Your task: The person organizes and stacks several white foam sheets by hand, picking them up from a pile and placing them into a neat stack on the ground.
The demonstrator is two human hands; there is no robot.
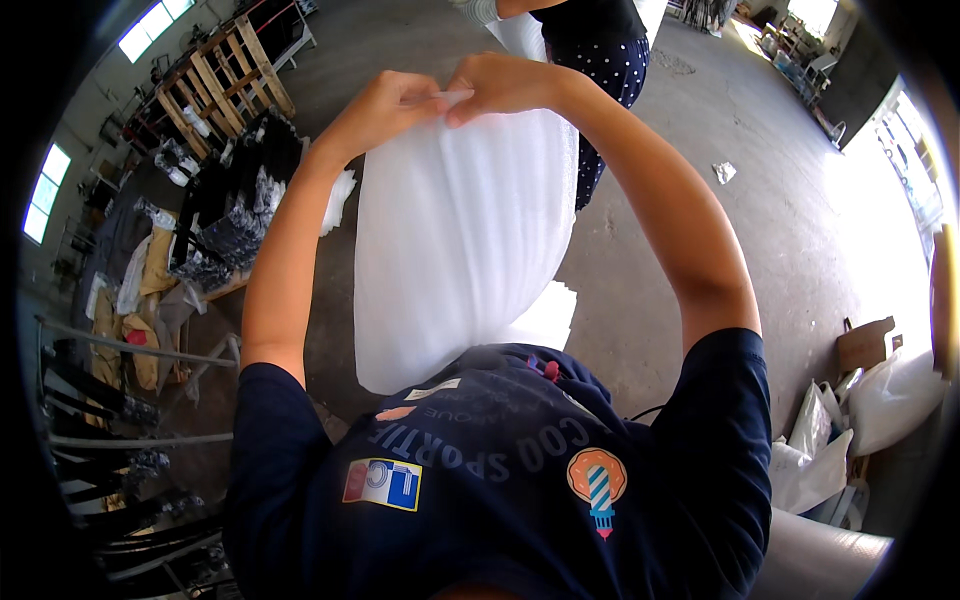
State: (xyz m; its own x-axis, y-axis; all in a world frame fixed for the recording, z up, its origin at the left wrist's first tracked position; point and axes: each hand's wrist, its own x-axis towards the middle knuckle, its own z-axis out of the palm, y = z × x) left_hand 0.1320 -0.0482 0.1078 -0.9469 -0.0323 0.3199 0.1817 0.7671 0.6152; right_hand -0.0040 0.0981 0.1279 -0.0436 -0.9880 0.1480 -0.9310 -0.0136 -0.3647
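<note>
A large white foam sheet [460,230] hangs in front of my body, its lower part reaching down to my shirt. My left hand [388,108] pinches the sheet's top edge between curled fingers. Close beside it, almost touching, my right hand [498,84] grips the same edge, with its wrist bent and knuckles up. A small folded bit of the edge shows between the two hands. Below and right of the sheet, more white foam sheets [545,318] show in part; the sheet hides the rest of them.
A person in dotted trousers [605,75] stands just beyond my right hand. At left are a wooden pallet [222,85], a heap of black wrapped goods [225,215] and a metal rack [140,440]. White bags [890,405] and a cardboard box [866,345] lie at right.
</note>
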